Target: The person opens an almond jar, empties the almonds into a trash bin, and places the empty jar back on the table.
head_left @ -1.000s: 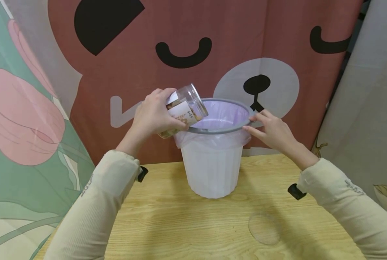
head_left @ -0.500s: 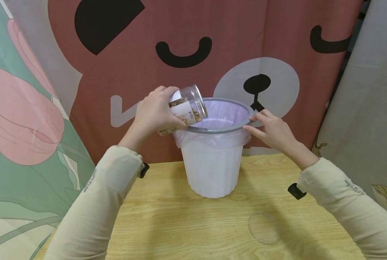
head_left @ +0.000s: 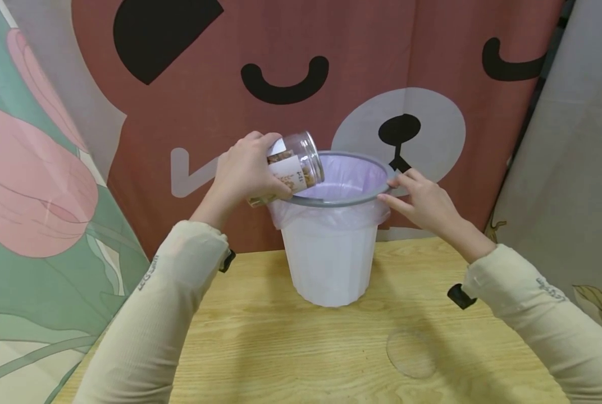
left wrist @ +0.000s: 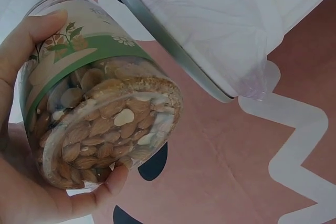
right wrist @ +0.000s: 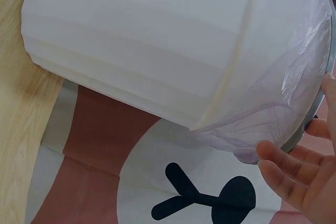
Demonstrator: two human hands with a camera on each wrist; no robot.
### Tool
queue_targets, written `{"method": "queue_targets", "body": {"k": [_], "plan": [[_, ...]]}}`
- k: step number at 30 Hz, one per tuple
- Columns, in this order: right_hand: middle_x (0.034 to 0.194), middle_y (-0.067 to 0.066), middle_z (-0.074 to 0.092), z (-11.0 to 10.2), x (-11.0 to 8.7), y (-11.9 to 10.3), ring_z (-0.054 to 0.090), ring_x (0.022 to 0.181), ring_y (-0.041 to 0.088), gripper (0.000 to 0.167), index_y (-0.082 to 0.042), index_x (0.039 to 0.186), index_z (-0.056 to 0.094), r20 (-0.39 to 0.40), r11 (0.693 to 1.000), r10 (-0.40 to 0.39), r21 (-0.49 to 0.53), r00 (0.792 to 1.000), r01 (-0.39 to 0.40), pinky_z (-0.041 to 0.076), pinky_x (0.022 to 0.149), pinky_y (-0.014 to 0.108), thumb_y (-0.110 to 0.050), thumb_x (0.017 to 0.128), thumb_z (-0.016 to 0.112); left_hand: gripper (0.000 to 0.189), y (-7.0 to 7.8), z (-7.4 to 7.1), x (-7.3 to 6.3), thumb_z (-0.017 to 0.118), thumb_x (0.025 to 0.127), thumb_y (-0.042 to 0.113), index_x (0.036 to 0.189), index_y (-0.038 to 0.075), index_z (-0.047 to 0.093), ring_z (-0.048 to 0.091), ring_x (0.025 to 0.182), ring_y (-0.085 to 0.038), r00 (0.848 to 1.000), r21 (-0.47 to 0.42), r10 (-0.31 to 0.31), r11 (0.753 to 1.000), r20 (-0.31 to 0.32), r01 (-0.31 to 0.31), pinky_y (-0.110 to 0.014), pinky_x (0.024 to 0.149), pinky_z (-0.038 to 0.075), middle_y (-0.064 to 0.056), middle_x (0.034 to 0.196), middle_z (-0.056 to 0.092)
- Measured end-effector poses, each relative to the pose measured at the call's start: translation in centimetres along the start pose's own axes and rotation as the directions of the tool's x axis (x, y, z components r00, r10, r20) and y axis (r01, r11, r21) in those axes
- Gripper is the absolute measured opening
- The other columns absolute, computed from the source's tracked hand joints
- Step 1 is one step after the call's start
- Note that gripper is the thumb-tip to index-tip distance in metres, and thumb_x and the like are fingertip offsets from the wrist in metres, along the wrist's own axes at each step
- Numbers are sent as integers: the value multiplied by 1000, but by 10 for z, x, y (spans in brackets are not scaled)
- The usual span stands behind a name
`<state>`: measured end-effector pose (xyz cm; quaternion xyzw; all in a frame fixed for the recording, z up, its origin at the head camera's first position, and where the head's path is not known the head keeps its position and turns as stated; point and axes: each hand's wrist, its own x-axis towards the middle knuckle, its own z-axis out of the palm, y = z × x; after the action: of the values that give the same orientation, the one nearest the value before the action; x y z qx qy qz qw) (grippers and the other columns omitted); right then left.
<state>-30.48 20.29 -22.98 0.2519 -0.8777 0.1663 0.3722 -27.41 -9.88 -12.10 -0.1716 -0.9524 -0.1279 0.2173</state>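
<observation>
While the left hand (head_left: 247,171) grips the jar (head_left: 293,163), its fingers curled over the top and round the back with the thumb along the near side, its forearm slants up from the lower left in a sleeve (head_left: 144,320) cut off by the bottom edge. Tipped sideways in that grasp, the jar points its mouth past the fingertips, over the rim (head_left: 326,203) of the white bin (head_left: 328,264). Almonds (left wrist: 100,140) show through the base, just beside the left fingertips; print on the label (head_left: 288,178) is too small to read. From the opposite side, the right hand (head_left: 427,205) holds the rim, thumb apart from the index, with at least 2 more fingertips against the outer lilac liner (head_left: 349,216); how hard they press I cannot tell. That hand is partly cut off in the right wrist view, and its sleeve (head_left: 543,320) leaves the head view at the lower right. Between the 2 hands only the bin's upper inside shows, its floor hidden by the near rim. Below the right fingers, a clear disc (head_left: 411,353) on the table (head_left: 281,359) is barely more than an outline.
</observation>
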Motion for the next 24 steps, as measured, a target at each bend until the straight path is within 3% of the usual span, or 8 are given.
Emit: {"method": "queue_targets", "body": {"k": [24], "plan": [[94,11,50,1,-2,0,46,53,19,30,-3,99,61,6,1000,11,18,1000,-11,37,42,29,-27,82,64,81,0,0,4,80,56,28,129,19,46,46,90,-24,1000,78,26,997,16,-27,-42,74,39,-6,112,48]]}}
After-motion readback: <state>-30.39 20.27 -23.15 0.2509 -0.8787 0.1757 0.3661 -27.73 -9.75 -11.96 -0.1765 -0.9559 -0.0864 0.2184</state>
